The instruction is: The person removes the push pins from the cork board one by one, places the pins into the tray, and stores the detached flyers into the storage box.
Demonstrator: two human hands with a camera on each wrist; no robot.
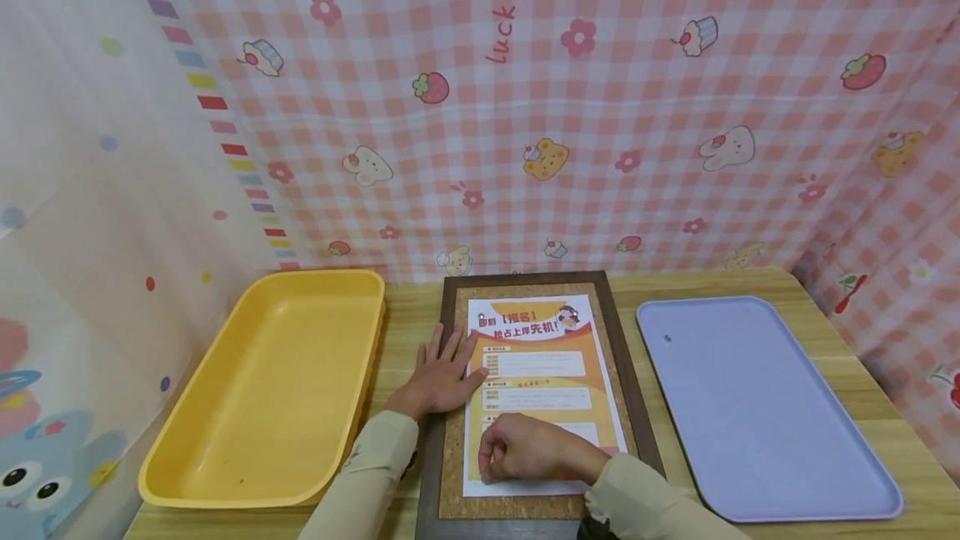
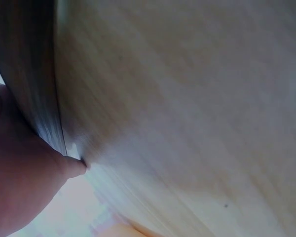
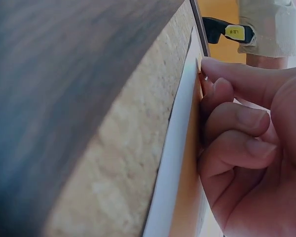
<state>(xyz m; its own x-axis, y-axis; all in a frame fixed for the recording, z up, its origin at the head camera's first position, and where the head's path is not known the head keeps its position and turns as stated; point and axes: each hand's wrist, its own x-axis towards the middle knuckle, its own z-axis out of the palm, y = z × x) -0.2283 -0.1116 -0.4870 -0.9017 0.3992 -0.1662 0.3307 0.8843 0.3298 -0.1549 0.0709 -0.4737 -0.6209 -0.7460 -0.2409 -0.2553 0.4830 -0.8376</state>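
Note:
A printed orange-and-white poster (image 1: pixel 534 366) lies on a cork board (image 1: pixel 452 473) with a dark wooden frame (image 1: pixel 633 407). My left hand (image 1: pixel 438 377) rests with spread fingers across the frame's left side and the poster's left edge. At the poster's lower left corner, my right hand (image 1: pixel 525 448) has curled fingers, thumb and index fingertip (image 3: pixel 214 69) pinched together against the paper. What they pinch is almost wholly hidden; it seems to be a small thumbtack. Small tack-like spots show at the poster's upper left corner and upper right corner.
A deep yellow tray (image 1: pixel 258 492) stands left of the board. To the right lies a shallow lavender tray (image 1: pixel 772 407) with a tiny metallic piece (image 1: pixel 667 338) near its upper left. The wooden table (image 1: pixel 870 394) meets a pink checked curtain (image 1: pixel 480 107) behind.

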